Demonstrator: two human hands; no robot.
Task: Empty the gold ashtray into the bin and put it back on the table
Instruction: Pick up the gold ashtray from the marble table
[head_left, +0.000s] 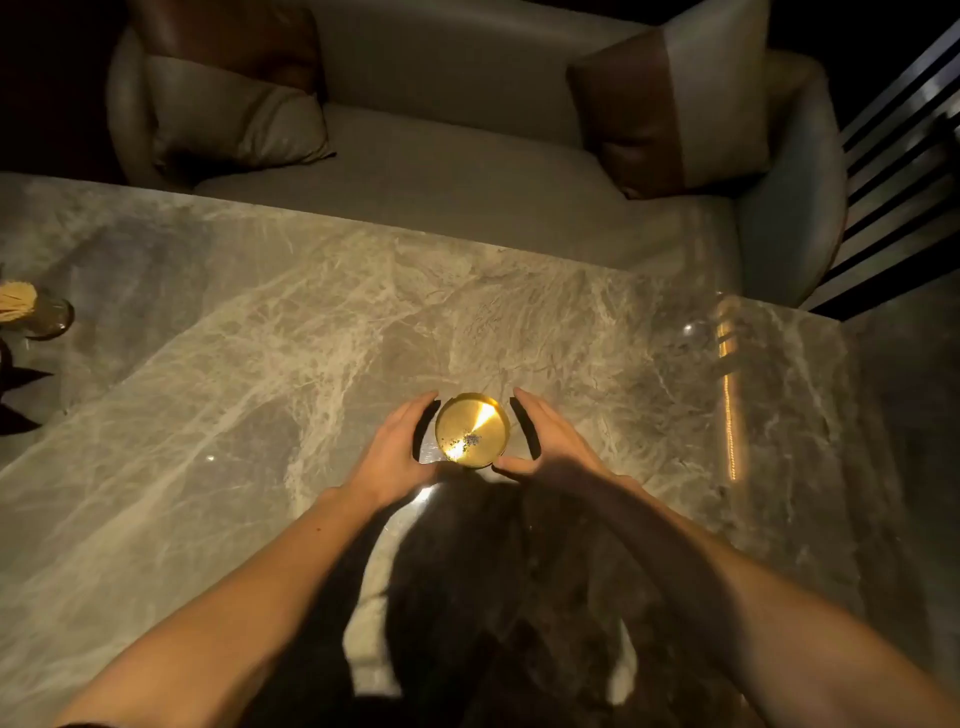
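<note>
Here the left hand (397, 447) cups at nine o'clock and the right hand (550, 441) at three around the gold ashtray (471, 430), both spread and apart from its rim, likely to lift it level so the ash stays in. It sits on the marble table (260, 338); a pale sofa (441, 171) lies at twelve, no bin in sight.

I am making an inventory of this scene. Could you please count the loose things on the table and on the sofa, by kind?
Gold ashtray, on the marble table between the two hands: 1
Glass holder of wooden sticks, at the table's left edge: 1
Cushions on the sofa: 2
Total: 4
</note>
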